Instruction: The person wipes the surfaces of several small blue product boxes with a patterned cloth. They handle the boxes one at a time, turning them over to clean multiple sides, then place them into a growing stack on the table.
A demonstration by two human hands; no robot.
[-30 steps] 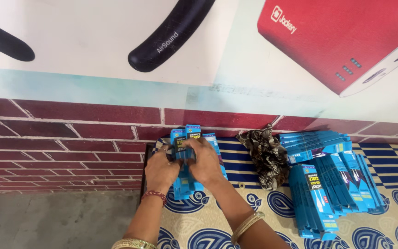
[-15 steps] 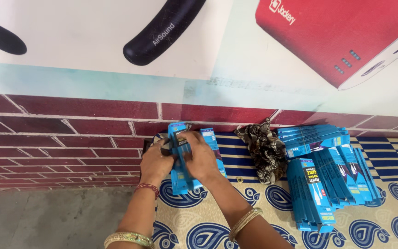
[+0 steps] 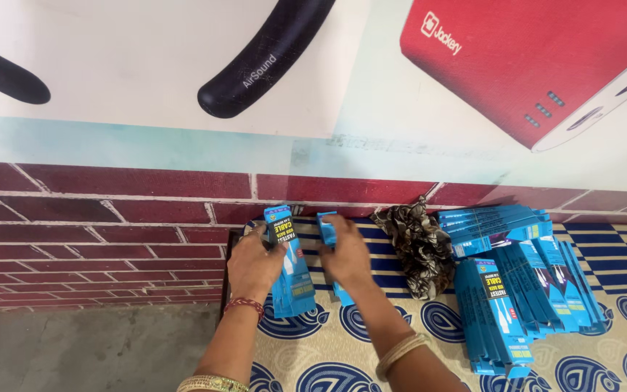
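Observation:
My left hand (image 3: 254, 263) grips a stack of long blue packets (image 3: 289, 268) with white cable pictures, held upright on a blue and cream patterned mat (image 3: 342, 348). My right hand (image 3: 347, 250) lies just to the right of it, closed on another blue packet (image 3: 327, 226) whose top edge pokes out above the fingers. Both wrists carry bangles.
To the right lie a crumpled dark patterned cloth (image 3: 419, 245) and several piles of the same blue packets (image 3: 520, 290). A red brick-painted wall (image 3: 110, 232) with a large poster above stands right behind. Bare grey floor (image 3: 74, 352) lies to the left.
The hands, together on one bundle before, have drawn apart. The left keeps the main stack and the right has pulled a packet off to the right.

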